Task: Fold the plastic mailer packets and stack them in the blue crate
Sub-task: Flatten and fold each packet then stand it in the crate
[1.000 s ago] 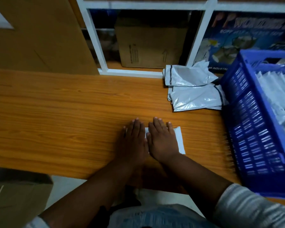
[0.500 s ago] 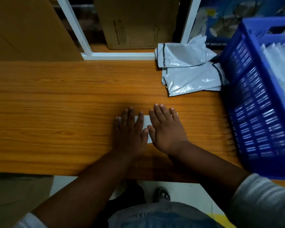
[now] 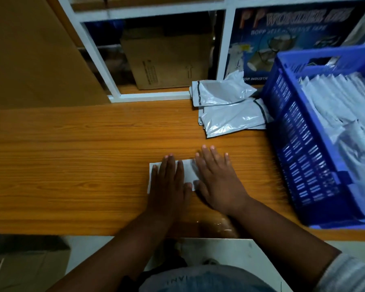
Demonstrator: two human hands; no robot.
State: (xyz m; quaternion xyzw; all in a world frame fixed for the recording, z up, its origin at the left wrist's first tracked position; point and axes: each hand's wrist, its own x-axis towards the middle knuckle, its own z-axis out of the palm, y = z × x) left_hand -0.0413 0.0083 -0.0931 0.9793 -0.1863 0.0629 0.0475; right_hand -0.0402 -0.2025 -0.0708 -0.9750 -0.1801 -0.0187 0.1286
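Folded mailer packet [image 3: 189, 172], small and white, flat on the tabletop [image 3: 72, 161] toward the near edge, right of the middle, mostly hidden under both hands. Left hand [image 3: 167, 186] palm down on the packet's left part, fingers straight and close together, pressing rather than gripping; packet's left edge showing just beyond the little finger. Right hand [image 3: 217, 182] palm down beside it, fingers spread and straight, thumb side lying over the packet's right end, fingertips reaching past it onto bare wood; no grip closed on anything, both simply flattening. Unfolded mailer packets [image 3: 230, 108], grey and crinkled with dark strips along one end, heaped loosely at the far edge of the tabletop, just left of the blue crate [image 3: 299, 157] and touching its wall. Blue crate at the right edge of the tabletop, slatted sides, holding rows of white folded packets [image 3: 337, 102] leaning on edge. Beyond the far edge, white shelf frame [image 3: 226, 49] with a brown cardboard box [image 3: 167, 60] and a printed blue carton [image 3: 282, 34] behind it.
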